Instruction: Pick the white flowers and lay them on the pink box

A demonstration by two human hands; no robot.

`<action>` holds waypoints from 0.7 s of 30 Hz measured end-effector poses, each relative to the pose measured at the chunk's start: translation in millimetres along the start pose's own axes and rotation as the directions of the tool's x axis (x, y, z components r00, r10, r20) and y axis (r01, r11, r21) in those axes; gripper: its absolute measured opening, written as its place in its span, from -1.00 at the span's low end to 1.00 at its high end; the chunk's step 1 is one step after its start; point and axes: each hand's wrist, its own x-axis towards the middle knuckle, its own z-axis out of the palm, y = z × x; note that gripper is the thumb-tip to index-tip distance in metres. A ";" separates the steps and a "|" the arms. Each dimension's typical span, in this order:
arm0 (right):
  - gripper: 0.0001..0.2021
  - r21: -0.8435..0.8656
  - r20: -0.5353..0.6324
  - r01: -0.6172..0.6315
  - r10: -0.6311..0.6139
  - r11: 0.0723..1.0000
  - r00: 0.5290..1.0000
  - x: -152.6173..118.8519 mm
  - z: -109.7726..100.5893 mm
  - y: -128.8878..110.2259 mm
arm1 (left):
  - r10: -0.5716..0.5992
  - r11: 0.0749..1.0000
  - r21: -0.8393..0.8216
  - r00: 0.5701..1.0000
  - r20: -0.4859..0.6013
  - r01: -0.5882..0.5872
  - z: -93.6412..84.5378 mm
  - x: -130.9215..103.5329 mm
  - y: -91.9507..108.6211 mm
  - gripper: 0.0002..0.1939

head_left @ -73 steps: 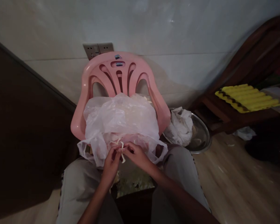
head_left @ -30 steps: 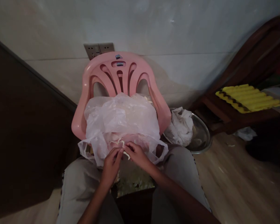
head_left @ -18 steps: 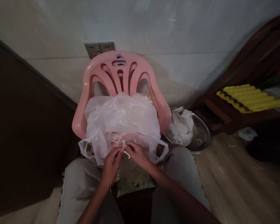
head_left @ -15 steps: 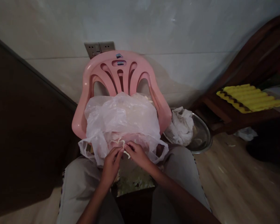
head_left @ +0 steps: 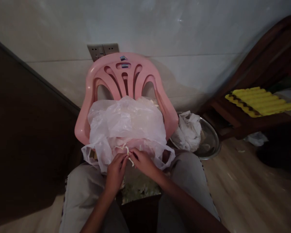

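Observation:
A thin, curled whitish strip [head_left: 132,162] is pinched between my two hands, one end rising above the fingertips and the other hanging below. My left hand [head_left: 117,163] closes on it from the left, and my right hand [head_left: 142,160] from the right, with fingertips nearly touching. Just beyond them a translucent white plastic bag [head_left: 126,116] lies spread over the seat of a pink plastic chair [head_left: 87,113]. Small pale pieces show at the bag's near opening. What the bag covers is hard to make out.
A round metal basin [head_left: 217,145] holding a crumpled white bag [head_left: 190,131] is right of the chair. Yellow corrugated trays [head_left: 262,102] rest on a wooden seat farther right. A dark panel [head_left: 21,129] stands at left; a socket [head_left: 103,50] is on the wall.
The strip's lower end has shifted slightly left and down, and its upper end slightly left. My fingers have moved a little around it; the chair and bag look unchanged.

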 end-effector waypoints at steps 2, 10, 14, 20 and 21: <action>-0.81 0.006 0.008 -0.004 0.004 1.000 1.000 -0.4 -0.8 -1.4 | 0.012 1.000 0.023 1.000 0.003 -0.012 0.3 -0.1 -1.2 -0.75; -0.91 0.088 0.006 -0.013 0.012 0.996 1.000 1.6 4.8 8.3 | -0.021 0.998 -0.062 0.999 0.044 0.023 5.7 1.2 -5.7 -0.73; -0.90 0.219 0.038 -0.051 0.044 0.974 0.998 2.7 8.8 14.0 | -0.120 0.970 -0.204 0.990 0.070 0.132 10.9 1.8 -9.0 -0.67; -0.83 0.372 0.065 -0.075 0.054 0.925 0.996 4.2 12.5 13.2 | -0.166 0.946 -0.269 0.983 0.076 0.181 10.3 1.9 -7.6 -0.64; -0.83 0.374 0.063 -0.081 0.062 0.924 0.996 4.5 13.2 13.1 | -0.168 0.945 -0.272 0.983 0.077 0.182 9.6 2.1 -7.2 -0.64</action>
